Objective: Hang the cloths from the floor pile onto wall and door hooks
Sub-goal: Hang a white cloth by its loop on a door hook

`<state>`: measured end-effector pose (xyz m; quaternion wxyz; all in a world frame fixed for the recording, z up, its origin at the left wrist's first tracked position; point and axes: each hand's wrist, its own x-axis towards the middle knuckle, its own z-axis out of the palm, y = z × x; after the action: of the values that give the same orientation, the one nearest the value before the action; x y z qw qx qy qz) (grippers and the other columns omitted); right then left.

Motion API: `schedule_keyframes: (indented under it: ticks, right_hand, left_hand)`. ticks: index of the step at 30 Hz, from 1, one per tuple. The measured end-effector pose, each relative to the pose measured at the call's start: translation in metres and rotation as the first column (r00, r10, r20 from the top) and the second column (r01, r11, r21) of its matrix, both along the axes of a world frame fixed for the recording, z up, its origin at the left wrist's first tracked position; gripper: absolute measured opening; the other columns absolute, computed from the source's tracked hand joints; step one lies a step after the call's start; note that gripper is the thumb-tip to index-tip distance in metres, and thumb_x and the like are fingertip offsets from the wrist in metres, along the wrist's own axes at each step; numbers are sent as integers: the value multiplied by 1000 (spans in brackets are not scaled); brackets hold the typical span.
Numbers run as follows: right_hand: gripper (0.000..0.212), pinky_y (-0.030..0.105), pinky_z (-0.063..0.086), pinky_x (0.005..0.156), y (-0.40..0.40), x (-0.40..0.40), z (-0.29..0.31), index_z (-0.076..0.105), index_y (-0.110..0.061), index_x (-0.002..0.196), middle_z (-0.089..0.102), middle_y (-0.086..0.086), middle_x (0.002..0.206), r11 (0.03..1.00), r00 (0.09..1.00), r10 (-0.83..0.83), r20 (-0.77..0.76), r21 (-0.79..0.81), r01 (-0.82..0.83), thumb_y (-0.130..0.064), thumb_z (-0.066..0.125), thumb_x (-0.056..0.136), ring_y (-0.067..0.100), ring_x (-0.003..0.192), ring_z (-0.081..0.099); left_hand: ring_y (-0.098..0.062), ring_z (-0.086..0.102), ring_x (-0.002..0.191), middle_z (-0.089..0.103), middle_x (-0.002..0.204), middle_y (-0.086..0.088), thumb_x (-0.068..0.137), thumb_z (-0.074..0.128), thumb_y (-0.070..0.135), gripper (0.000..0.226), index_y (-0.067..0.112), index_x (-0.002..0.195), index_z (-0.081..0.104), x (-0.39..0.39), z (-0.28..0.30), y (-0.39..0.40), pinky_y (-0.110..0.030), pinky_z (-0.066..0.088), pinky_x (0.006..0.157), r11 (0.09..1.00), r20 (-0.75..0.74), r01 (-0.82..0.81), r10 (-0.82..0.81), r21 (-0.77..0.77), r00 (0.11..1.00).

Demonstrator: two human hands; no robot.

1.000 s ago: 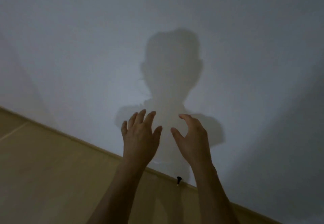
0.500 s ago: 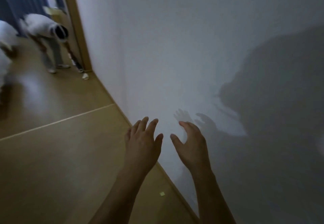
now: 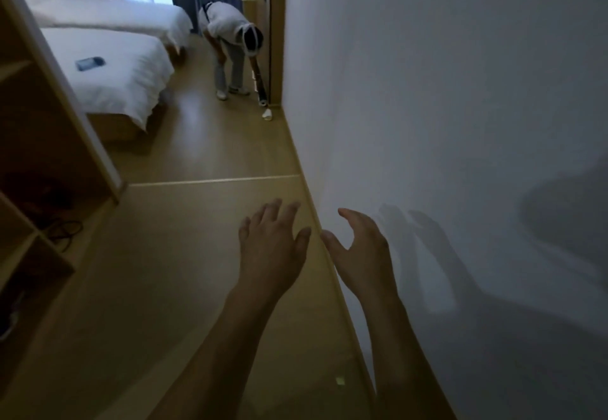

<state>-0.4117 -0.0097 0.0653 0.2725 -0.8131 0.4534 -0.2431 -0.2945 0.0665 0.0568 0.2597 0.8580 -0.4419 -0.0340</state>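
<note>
My left hand (image 3: 272,248) is stretched out in front of me over the wooden floor (image 3: 171,281), fingers spread and relaxed, holding nothing. My right hand (image 3: 358,252) hovers beside it near the foot of the white wall (image 3: 444,107), fingers loosely bent and empty. Neither a cloth pile nor a hook is in view.
A wooden shelf unit (image 3: 39,163) with cables stands at the left. Two white beds (image 3: 108,67) lie beyond it. A person (image 3: 232,44) bends over by the wall corner (image 3: 275,41), near a small white object (image 3: 267,114) on the floor. A small scrap (image 3: 340,380) lies near the skirting.
My view has swung left from the bare wall to the corridor and bedroom. Both hands keep the same raised, empty pose in front of me.
</note>
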Motion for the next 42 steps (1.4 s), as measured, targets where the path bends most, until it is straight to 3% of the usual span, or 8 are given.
schedule_keyframes:
  ticks: [8,18,27,38,42]
  right_hand:
    - [58,31,37,108,-57,124,-5,41,-26,143,43,-3,147,992,990,128,-65,5,-128,-45,59,91,14,132,43]
    - [59,32,40,104,-133,282,-1,42,-24,142,46,-2,144,994,992,107,-66,7,-106,-43,61,90,16,129,46]
    - [58,32,40,103,-216,381,-18,43,-25,141,47,0,142,991,988,130,-83,52,-126,-42,61,90,18,128,46]
    - [58,24,34,97,-390,511,-17,44,-25,141,47,-1,143,956,955,289,-66,81,-284,-40,62,89,16,129,45]
    - [58,29,35,104,-451,554,-9,44,-25,142,46,-2,144,948,947,315,-59,75,-310,-41,62,89,16,132,43]
  left_hand:
    - [-21,24,145,28,157,-1,99,43,46,53,30,148,32,120,3,-57,-48,19,119,997,-12,-63,63,-34,998]
    - [-20,26,144,32,155,-2,97,47,44,51,30,145,36,278,2,-127,-49,19,117,998,6,-51,52,-23,999]
    - [-22,26,144,32,155,-4,97,47,43,52,28,146,36,376,-13,-196,-48,19,116,996,-10,-86,86,4,996]
    - [-22,27,143,32,155,-4,97,48,42,53,29,146,35,493,1,-356,-48,20,116,968,26,-246,245,43,969]
    - [-22,25,144,31,155,-3,97,47,43,53,30,147,33,528,7,-414,-48,18,116,958,42,-282,280,52,959]
